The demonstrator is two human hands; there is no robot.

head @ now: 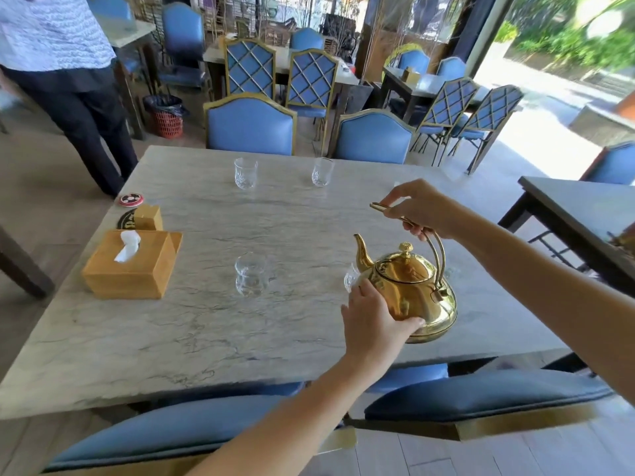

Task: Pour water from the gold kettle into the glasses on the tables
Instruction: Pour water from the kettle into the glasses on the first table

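1. Your right hand (pixel 421 209) is closed around the top of the arched handle (pixel 433 247) of the gold kettle (pixel 410 290); that grip is a full wrap, fingers curled under the bar.
2. Your left hand (pixel 372 321) lies flat against the near side of the kettle's belly, fingers spread, palm on the metal (a steadying touch, not a closed hold).
3. The kettle sits at the near right part of the marble table (pixel 206 338), spout (pixel 362 250) pointing away and to the left. Whether its base touches the table, you cannot tell from this view.
4. A glass (pixel 351 278) stands just beside the kettle, below the spout, mostly hidden behind your left hand.
5. Another glass (pixel 250 274) stands near the middle of the table, to the left of the kettle.
6. Two more glasses (pixel 245 173) (pixel 322 171) stand at the far edge, well apart from the kettle.
7. A wooden tissue box (pixel 132 264) sits on the left side.
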